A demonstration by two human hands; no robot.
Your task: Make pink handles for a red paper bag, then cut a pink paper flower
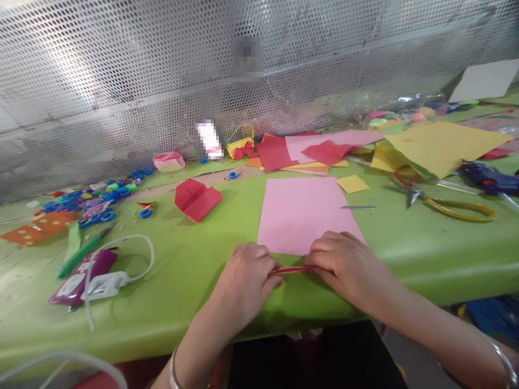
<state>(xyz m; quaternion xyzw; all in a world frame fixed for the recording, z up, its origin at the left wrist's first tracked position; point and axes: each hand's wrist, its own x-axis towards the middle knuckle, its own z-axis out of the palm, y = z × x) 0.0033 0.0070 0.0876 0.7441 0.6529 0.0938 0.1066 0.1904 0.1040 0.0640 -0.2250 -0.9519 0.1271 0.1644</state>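
Between my two hands is a thin folded strip of red paper (292, 270), seen nearly edge-on at the front of the table. My left hand (252, 278) pinches its left end, and my right hand (343, 265) pinches the right end; the fingers partly hide both ends. Just beyond lies a flat pink sheet of paper (304, 213), its near right corner under or behind my right hand. A slim metal rod (359, 207) rests across the sheet's right edge. Left of the sheet sits a folded red paper piece (198, 199), and a small yellow paper square (352, 183) lies at its upper right.
Scissors (458, 208) with yellow handles and a dark blue glue gun (490, 177) lie right. A purple pouch (87, 275), white charger (105, 285) with cable and green-handled tool (81, 256) lie left. Coloured paper (279, 154) and a phone (210, 139) line the perforated metal panel (162, 70).
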